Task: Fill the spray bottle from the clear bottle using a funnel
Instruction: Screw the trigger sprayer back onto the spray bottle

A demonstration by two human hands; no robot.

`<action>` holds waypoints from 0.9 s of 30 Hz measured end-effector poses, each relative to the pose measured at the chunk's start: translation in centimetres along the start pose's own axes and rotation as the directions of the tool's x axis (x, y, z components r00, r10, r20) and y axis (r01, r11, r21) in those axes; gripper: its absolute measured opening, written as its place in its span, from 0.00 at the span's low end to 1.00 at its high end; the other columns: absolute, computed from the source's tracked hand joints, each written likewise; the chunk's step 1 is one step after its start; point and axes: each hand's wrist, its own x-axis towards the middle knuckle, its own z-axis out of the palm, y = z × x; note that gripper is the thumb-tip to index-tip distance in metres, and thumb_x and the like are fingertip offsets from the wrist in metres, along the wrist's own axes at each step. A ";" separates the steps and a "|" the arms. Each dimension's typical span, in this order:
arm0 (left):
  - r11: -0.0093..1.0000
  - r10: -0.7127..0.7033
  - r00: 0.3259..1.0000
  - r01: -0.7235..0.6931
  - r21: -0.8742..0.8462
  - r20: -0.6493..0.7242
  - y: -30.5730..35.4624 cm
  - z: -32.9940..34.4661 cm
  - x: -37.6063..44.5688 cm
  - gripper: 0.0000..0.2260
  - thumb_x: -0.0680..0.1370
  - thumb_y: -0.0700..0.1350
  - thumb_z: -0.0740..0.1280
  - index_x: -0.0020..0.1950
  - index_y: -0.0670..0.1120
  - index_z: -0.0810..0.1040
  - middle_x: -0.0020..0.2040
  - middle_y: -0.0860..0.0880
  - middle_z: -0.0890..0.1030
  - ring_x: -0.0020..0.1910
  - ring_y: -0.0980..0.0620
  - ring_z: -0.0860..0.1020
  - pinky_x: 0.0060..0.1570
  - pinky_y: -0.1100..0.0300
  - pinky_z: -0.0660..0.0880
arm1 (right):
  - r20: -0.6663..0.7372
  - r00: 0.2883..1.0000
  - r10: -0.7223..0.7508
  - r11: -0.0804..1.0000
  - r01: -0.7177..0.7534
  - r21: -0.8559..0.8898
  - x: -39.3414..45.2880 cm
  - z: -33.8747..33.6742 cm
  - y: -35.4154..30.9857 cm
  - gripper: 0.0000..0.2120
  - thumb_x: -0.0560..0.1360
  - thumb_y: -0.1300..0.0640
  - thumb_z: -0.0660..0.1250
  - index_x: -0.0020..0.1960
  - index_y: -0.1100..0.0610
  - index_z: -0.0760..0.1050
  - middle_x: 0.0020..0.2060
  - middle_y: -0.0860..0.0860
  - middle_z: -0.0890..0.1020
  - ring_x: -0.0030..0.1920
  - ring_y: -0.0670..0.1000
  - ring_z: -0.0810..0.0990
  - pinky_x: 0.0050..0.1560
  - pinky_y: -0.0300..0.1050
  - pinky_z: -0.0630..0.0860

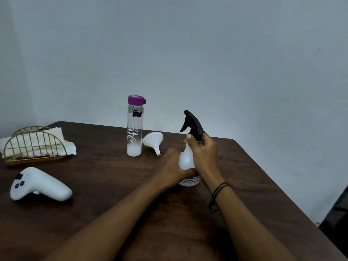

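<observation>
Your left hand [172, 166] wraps its grip around the lower body of the spray bottle [185, 160], which stands upright on the table [113, 194]. Your right hand [204, 151] closes its grip on the neck just under the black trigger head [192, 123], thumb curled at the front. A black cord bracelet [218, 194] sits on your right wrist.

Beyond your left grip and a little to its left, the white funnel [153, 141] lies on its side, spout pointing towards you. Just beside the funnel, further left, the clear bottle [134, 127] stands upright with its purple cap [136, 100] on and some white contents at the bottom.

Well to the left of both grips lies a white controller [40, 184]. Beyond it stands a gold wire napkin holder [33, 146] with paper napkins [56, 134].
</observation>
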 end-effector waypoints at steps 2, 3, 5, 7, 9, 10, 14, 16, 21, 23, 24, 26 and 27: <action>1.000 -0.022 1.000 0.022 -0.017 0.005 -0.2 -0.1 0.1 0.18 0.61 0.54 0.78 0.47 0.53 0.77 0.41 0.51 0.83 0.39 0.57 0.83 0.38 0.50 0.81 | 0.082 0.994 0.076 0.989 -0.085 0.117 0.0 -0.1 -0.2 0.03 0.75 0.51 0.69 0.46 0.50 0.80 0.40 0.51 0.86 0.46 0.56 0.85 0.53 0.60 0.81; 1.000 -0.025 0.999 0.025 -0.015 0.022 -0.3 -0.1 0.2 0.19 0.61 0.54 0.79 0.48 0.53 0.77 0.42 0.52 0.83 0.40 0.57 0.83 0.40 0.48 0.82 | 0.129 0.985 0.115 0.976 -0.136 0.171 0.0 -0.2 -0.3 0.05 0.74 0.50 0.68 0.47 0.49 0.81 0.41 0.50 0.85 0.47 0.55 0.85 0.55 0.60 0.80; 1.000 -0.014 0.997 0.014 -0.002 0.081 -0.5 -0.2 0.3 0.21 0.63 0.56 0.79 0.51 0.53 0.78 0.45 0.53 0.84 0.45 0.58 0.83 0.45 0.49 0.82 | 0.187 0.972 0.141 0.962 -0.180 0.208 0.2 -0.3 -0.3 0.06 0.74 0.50 0.68 0.49 0.49 0.82 0.41 0.46 0.85 0.49 0.51 0.84 0.57 0.60 0.78; 1.000 -0.001 0.992 0.001 0.001 0.124 -0.5 -0.3 0.2 0.21 0.64 0.57 0.78 0.53 0.53 0.78 0.47 0.54 0.84 0.47 0.58 0.84 0.47 0.52 0.82 | 0.197 0.971 0.134 0.969 -0.170 0.178 0.4 -0.4 -0.2 0.05 0.77 0.53 0.68 0.50 0.50 0.82 0.41 0.45 0.86 0.51 0.51 0.84 0.60 0.62 0.78; 1.000 -0.014 0.993 0.012 0.016 0.114 -0.5 -0.3 0.1 0.22 0.63 0.57 0.78 0.53 0.56 0.76 0.46 0.54 0.84 0.45 0.59 0.84 0.43 0.57 0.82 | 0.169 0.978 0.119 0.980 -0.143 0.139 0.4 -0.3 -0.2 0.04 0.79 0.54 0.68 0.48 0.49 0.81 0.41 0.46 0.86 0.50 0.52 0.85 0.59 0.62 0.79; 0.999 -0.021 0.995 0.018 0.033 0.093 -0.5 -0.3 -0.1 0.22 0.62 0.56 0.77 0.53 0.57 0.75 0.46 0.54 0.83 0.45 0.59 0.83 0.41 0.58 0.81 | 0.145 0.984 0.108 0.985 -0.125 0.118 0.3 -0.1 -0.2 0.04 0.78 0.55 0.68 0.47 0.48 0.81 0.40 0.45 0.86 0.49 0.51 0.85 0.58 0.60 0.79; 0.982 -0.074 0.996 0.064 0.177 0.050 0.2 1.0 0.4 0.25 0.68 0.53 0.76 0.61 0.47 0.75 0.56 0.50 0.81 0.54 0.52 0.81 0.52 0.57 0.78 | 0.025 0.997 0.077 0.994 -0.079 0.079 -0.2 0.5 -0.3 0.03 0.77 0.52 0.71 0.44 0.48 0.80 0.42 0.50 0.86 0.47 0.51 0.85 0.49 0.47 0.80; 0.954 -0.143 0.987 0.119 0.275 0.067 0.5 1.6 0.5 0.23 0.75 0.49 0.73 0.66 0.40 0.73 0.61 0.45 0.78 0.61 0.48 0.77 0.50 0.69 0.69 | -0.040 0.997 0.069 0.996 -0.067 0.061 -0.4 0.9 -0.4 0.02 0.76 0.52 0.71 0.44 0.48 0.80 0.42 0.50 0.86 0.46 0.47 0.84 0.45 0.40 0.77; 0.934 -0.109 0.994 0.110 0.341 -0.022 0.9 1.6 -0.4 0.26 0.71 0.56 0.69 0.64 0.44 0.70 0.60 0.43 0.75 0.60 0.43 0.74 0.55 0.49 0.73 | -0.145 0.989 0.030 1.000 -0.030 -0.001 -1.1 1.8 -0.5 0.06 0.76 0.49 0.70 0.47 0.52 0.81 0.40 0.53 0.85 0.40 0.46 0.82 0.41 0.37 0.76; 0.929 -0.101 0.995 0.099 0.356 -0.014 1.0 1.2 -0.4 0.30 0.70 0.59 0.71 0.67 0.46 0.69 0.61 0.45 0.76 0.61 0.45 0.75 0.59 0.47 0.74 | -0.060 0.996 0.061 0.996 -0.057 0.065 -0.9 1.5 -0.4 0.05 0.76 0.49 0.71 0.47 0.51 0.81 0.39 0.49 0.86 0.42 0.43 0.84 0.44 0.36 0.76; 0.931 -0.101 0.995 0.097 0.352 -0.005 1.1 1.0 -0.4 0.34 0.69 0.60 0.72 0.69 0.47 0.68 0.61 0.47 0.76 0.61 0.47 0.76 0.60 0.46 0.75 | 0.010 0.996 0.094 0.988 -0.094 0.121 -0.5 1.1 -0.3 0.05 0.76 0.50 0.71 0.48 0.51 0.81 0.40 0.48 0.86 0.45 0.45 0.85 0.46 0.39 0.78; 0.947 -0.091 0.996 0.084 0.309 0.008 1.3 0.5 -0.4 0.36 0.64 0.62 0.73 0.69 0.51 0.68 0.57 0.52 0.78 0.58 0.49 0.78 0.57 0.47 0.76 | 0.151 0.979 0.136 0.958 -0.169 0.231 0.1 0.2 -0.2 0.05 0.77 0.54 0.71 0.51 0.53 0.82 0.43 0.47 0.87 0.49 0.50 0.86 0.50 0.44 0.79; 0.954 -0.087 0.996 0.082 0.287 0.004 1.1 0.4 -0.5 0.35 0.62 0.62 0.74 0.65 0.54 0.68 0.53 0.56 0.78 0.56 0.50 0.79 0.55 0.49 0.77 | 0.208 0.968 0.138 0.945 -0.192 0.266 0.3 -0.1 -0.1 0.06 0.77 0.55 0.70 0.53 0.54 0.82 0.45 0.47 0.87 0.50 0.51 0.86 0.51 0.44 0.79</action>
